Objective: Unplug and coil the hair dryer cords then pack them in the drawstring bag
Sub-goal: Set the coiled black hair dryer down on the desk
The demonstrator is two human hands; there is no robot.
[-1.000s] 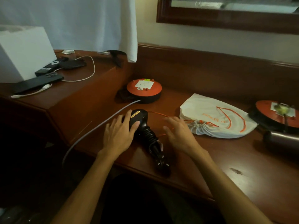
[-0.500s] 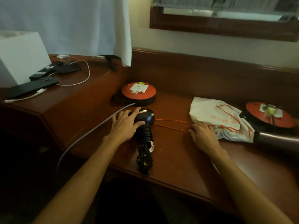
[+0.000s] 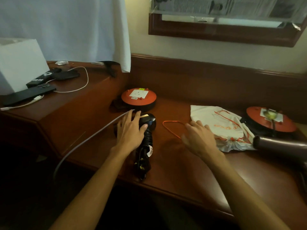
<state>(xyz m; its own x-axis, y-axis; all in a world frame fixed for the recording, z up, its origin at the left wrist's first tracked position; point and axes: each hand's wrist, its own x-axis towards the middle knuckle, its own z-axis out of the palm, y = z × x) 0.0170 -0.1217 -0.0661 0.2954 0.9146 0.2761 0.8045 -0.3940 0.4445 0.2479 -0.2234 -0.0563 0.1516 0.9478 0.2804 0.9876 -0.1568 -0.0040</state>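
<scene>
Black hair dryer [image 3: 147, 121], cord coiled round its handle, lies on the wooden desk [image 3: 174, 166] under the open left hand [image 3: 131, 131] — rigid, probably best taken by the handle; open right hand [image 3: 198, 138] hovers beside the soft drawstring bag [image 3: 216, 123].

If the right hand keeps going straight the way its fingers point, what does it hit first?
Most likely the white drawstring bag. The right hand points up and to the right over the desk, and its fingertips already look to be at the bag's near edge; contact is unclear from this single view.
</scene>
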